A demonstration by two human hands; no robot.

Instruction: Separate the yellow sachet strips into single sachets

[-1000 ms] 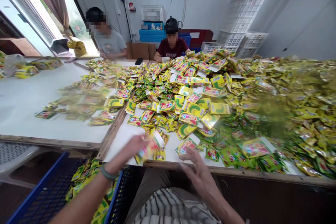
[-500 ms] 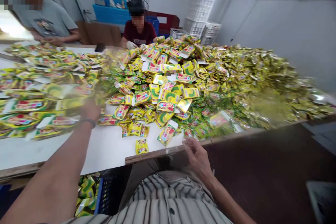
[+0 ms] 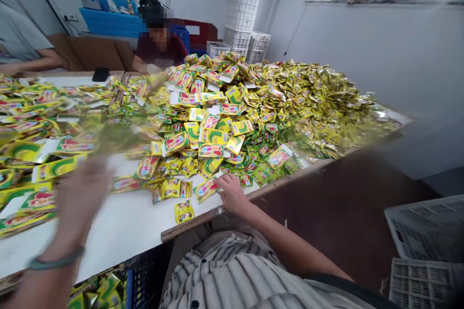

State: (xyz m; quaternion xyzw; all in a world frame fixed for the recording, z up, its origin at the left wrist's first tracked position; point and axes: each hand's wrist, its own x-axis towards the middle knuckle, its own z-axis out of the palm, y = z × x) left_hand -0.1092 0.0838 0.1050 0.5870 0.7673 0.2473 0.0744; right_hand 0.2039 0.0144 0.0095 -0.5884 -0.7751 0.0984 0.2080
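My right hand is at the table's front edge, its bent fingers closed on the end of a small yellow printed box. The thumb side is partly hidden. My left hand is smeared by motion over the white tabletop, beside rows of flat yellow boxes with white end flaps. Whether it holds anything cannot be seen. Between the hands lie small yellow sachets near the edge. Behind them rises a heap of mixed boxes and green sachets.
A large pile of gold-yellow sachets covers the right of the table. Below the left edge stands a blue crate beside filled yellow packets. White crates sit at lower right. Two people are across the table, near a black phone.
My right hand has moved from the table edge onto the small box, which now lies turned flatter. My left hand has drawn back toward me from the boxes. The view has swung right.
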